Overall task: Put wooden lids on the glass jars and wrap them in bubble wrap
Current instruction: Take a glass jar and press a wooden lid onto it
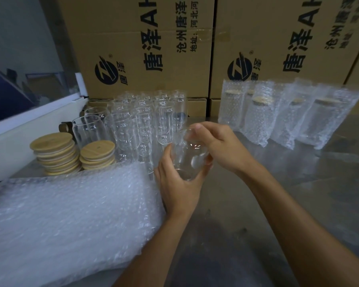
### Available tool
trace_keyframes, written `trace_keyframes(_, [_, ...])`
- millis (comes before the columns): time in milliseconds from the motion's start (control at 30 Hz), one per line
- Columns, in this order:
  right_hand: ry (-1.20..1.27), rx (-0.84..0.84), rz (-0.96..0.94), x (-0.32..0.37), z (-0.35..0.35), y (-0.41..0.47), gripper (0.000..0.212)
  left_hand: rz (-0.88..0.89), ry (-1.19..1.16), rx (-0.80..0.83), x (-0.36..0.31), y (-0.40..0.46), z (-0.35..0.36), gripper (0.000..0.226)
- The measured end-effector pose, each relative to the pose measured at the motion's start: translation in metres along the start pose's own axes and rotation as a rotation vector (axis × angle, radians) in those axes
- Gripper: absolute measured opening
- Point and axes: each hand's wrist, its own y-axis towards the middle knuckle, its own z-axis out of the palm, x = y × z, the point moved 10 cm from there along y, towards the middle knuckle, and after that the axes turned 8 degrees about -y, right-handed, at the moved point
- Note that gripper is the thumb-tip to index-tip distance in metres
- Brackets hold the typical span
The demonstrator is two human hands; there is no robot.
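A clear glass jar [188,160] without a lid is held tilted above the metal table [267,204]. My left hand [177,184] grips its lower part from below. My right hand [218,145] grips its upper rim from the right. Behind it stand several empty glass jars [141,125] in rows. Two stacks of wooden lids [55,153] [97,155] sit to their left. A pile of bubble wrap bags [66,218] lies at the front left, touching my left wrist.
Several lidded jars wrapped in bubble wrap [286,114] stand at the back right. Large printed cardboard boxes [153,48] form a wall behind everything. A white ledge [29,121] runs along the left edge.
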Motion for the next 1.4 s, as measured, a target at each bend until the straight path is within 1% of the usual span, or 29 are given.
trace_keyframes(33, [0.01, 0.024, -0.007, 0.001, 0.002, -0.001, 0.035, -0.019, -0.012, 0.003, 0.001, 0.0, 0.0, 0.099])
trace_keyframes(100, [0.001, 0.065, -0.023, 0.003, 0.006, -0.002, 0.065, -0.063, -0.032, 0.012, 0.003, 0.0, 0.001, 0.103])
trace_keyframes(133, [-0.009, 0.079, -0.027, 0.004, 0.008, -0.003, 0.074, -0.09, -0.045, 0.019, 0.005, 0.0, 0.002, 0.104])
trace_keyframes(167, [-0.005, 0.084, -0.026, 0.004, 0.009, -0.003, 0.071, -0.112, -0.056, 0.025, 0.006, -0.001, 0.002, 0.106])
trace_keyframes(267, [0.073, 0.037, 0.009, 0.0, 0.006, 0.0, 0.031, -0.153, -0.067, 0.035, 0.009, -0.002, 0.004, 0.107])
trace_keyframes(300, [0.091, 0.003, 0.024, -0.002, 0.003, 0.001, 0.027, -0.155, -0.065, 0.042, 0.009, -0.002, 0.004, 0.106])
trace_keyframes(400, [0.102, -0.105, 0.067, -0.007, -0.007, 0.001, 0.026, -0.102, -0.025, 0.056, 0.004, -0.002, 0.005, 0.102])
trace_keyframes(467, [0.082, -0.114, 0.085, -0.008, -0.009, 0.0, 0.024, -0.033, -0.002, 0.057, -0.002, -0.003, 0.005, 0.097])
trace_keyframes(533, [0.08, -0.041, 0.113, -0.009, -0.002, -0.001, 0.028, 0.015, 0.005, 0.071, -0.006, -0.003, 0.006, 0.095])
trace_keyframes(600, [0.083, 0.046, 0.177, -0.014, 0.006, -0.003, 0.037, 0.064, 0.029, 0.073, -0.007, -0.003, 0.005, 0.096])
trace_keyframes(667, [0.117, 0.132, 0.236, -0.018, 0.014, -0.007, 0.043, 0.107, 0.064, 0.067, -0.009, -0.002, 0.005, 0.095])
trace_keyframes(767, [0.183, 0.206, 0.305, -0.025, 0.016, -0.011, 0.039, 0.126, 0.06, 0.095, -0.01, -0.003, 0.008, 0.09])
trace_keyframes(867, [0.208, 0.179, 0.374, -0.032, 0.012, -0.012, 0.034, 0.085, 0.036, 0.181, -0.008, -0.004, 0.019, 0.093])
trace_keyframes(967, [0.187, 0.068, 0.411, -0.037, 0.006, -0.01, 0.035, 0.097, 0.052, 0.232, -0.007, -0.006, 0.024, 0.095])
trace_keyframes(1000, [0.174, 0.015, 0.416, -0.038, 0.003, -0.008, 0.037, 0.083, 0.038, 0.224, -0.006, -0.006, 0.024, 0.093])
trace_keyframes(1033, [0.158, -0.036, 0.414, -0.039, -0.001, -0.007, 0.039, 0.03, -0.018, 0.214, -0.001, -0.005, 0.024, 0.087])
trace_keyframes(1133, [0.154, -0.119, 0.392, -0.042, -0.003, -0.005, 0.041, -0.331, -0.368, 0.205, 0.027, -0.006, 0.028, 0.049])
trace_keyframes(1167, [0.168, -0.114, 0.389, -0.043, 0.001, -0.005, 0.043, -0.419, -0.453, 0.205, 0.033, -0.008, 0.031, 0.039])
trace_keyframes(1200, [0.194, -0.096, 0.39, -0.044, 0.006, -0.005, 0.046, -0.453, -0.489, 0.204, 0.035, -0.008, 0.031, 0.033])
trace_keyframes(1233, [0.245, -0.068, 0.394, -0.046, 0.011, -0.005, 0.049, -0.462, -0.507, 0.203, 0.034, -0.009, 0.031, 0.03])
trace_keyframes(1300, [0.367, -0.014, 0.414, -0.049, 0.021, -0.006, 0.051, -0.423, -0.467, 0.211, 0.028, -0.009, 0.029, 0.037])
trace_keyframes(1400, [0.402, 0.062, 0.435, -0.055, 0.027, -0.008, 0.041, -0.351, -0.417, 0.243, 0.019, -0.01, 0.028, 0.054])
